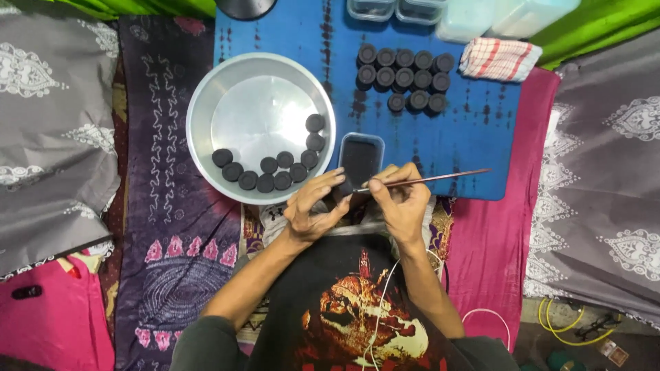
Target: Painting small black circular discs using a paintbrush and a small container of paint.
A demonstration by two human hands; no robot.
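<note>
Coating one small black round disc [342, 190], pinched in left hand [313, 209] fingers near the small rectangular tray of black paste [361, 156]; right hand [402, 199] fingers clenched around thin reddish stick [440, 178], tip at the disc. Probably next: steady setting among finished discs in round metal basin [206, 103] at left

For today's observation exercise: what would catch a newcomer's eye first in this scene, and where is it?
At centre, the left hand holds a small black disc while the right hand points a thin brush at it. Just beyond, a round metal basin holds a curved row of black discs. A tidy block of black pucks sits farther back on the blue mat.
</note>
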